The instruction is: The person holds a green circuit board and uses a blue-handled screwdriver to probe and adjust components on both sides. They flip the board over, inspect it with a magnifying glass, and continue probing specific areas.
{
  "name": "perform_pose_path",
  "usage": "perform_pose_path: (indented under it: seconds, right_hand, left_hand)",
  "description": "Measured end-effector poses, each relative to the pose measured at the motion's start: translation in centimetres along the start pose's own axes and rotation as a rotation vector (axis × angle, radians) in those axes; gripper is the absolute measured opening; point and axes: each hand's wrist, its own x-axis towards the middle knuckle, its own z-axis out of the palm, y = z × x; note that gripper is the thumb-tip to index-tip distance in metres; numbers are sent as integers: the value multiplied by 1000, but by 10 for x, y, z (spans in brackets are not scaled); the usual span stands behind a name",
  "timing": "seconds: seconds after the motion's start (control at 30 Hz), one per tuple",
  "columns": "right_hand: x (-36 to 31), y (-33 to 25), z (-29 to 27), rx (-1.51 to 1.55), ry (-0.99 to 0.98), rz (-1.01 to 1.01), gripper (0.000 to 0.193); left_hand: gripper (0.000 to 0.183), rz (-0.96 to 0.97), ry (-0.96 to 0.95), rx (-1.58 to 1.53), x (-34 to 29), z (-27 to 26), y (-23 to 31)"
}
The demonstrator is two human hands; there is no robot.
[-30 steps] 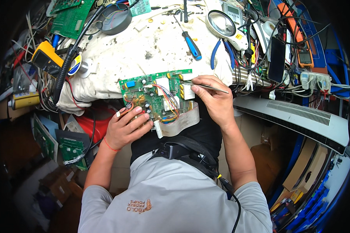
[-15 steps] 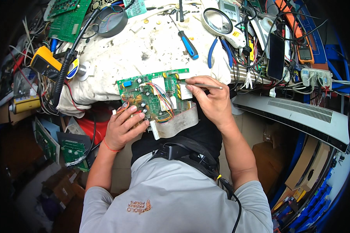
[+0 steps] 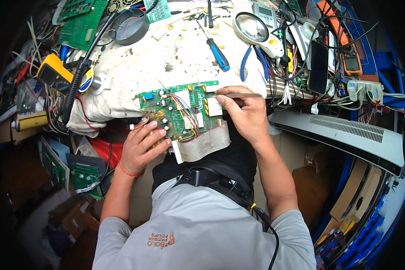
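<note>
Left hand [image 3: 145, 145]: lay palm down over the lower left corner of the circuit board [image 3: 177, 120], its fingers slightly parted and bent; the thumb was hidden, so whether it gripped from beneath could not be told.
Right hand [image 3: 245, 108]: was closed in a pinch, thumb against fingers, on a thin metal tool [image 3: 243, 95] held nearly level; the tool's tip pointed at the board's right side, contact uncertain.
Hand spacing: the two hands stood apart, on opposite sides of the board.
Board position: component side up above the lap [image 3: 239, 146], its upper edge beside the front of the pale, stained cloth [image 3: 139, 67].
Ribbon cable [image 3: 209, 146]: curved below the board's lower edge, ending in a white connector [image 3: 177, 152] near the left fingertips.
Room beyond the board: a stretch of cloth separated its upper edge from the blue-handled screwdriver [image 3: 218, 55] and blue pliers [image 3: 262, 60].
Left margin: a black flexible arm [image 3: 78, 72] slanted beside a yellow multimeter [image 3: 54, 72].
Right margin: a grey vented casing [image 3: 333, 137] flanked the right forearm, well apart from it.
</note>
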Motion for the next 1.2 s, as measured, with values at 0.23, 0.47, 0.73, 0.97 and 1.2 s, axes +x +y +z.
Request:
perform_pose_path:
  seconds: [0.23, 0.47, 0.73, 0.97, 1.2]
  right_hand:
    - [-3, 6, 2, 38, -5, 61, 18]
    - [-4, 9, 4, 73, 29, 77, 17]
    - [-5, 15, 8, 75, 75, 69, 19]
    - [-7, 14, 7, 134, 65, 68, 18]
    - [-8, 16, 8, 121, 77, 74, 19]
  left_hand:
    - [37, 8, -17, 37, -1, 1, 5]
    - [37, -27, -9, -10, 1, 0, 5]
    - [31, -25, -20, -26, 3, -3, 7]
    - [35, -39, -16, -12, 4, -3, 8]
    - [35, -50, -15, -19, 2, -2, 8]
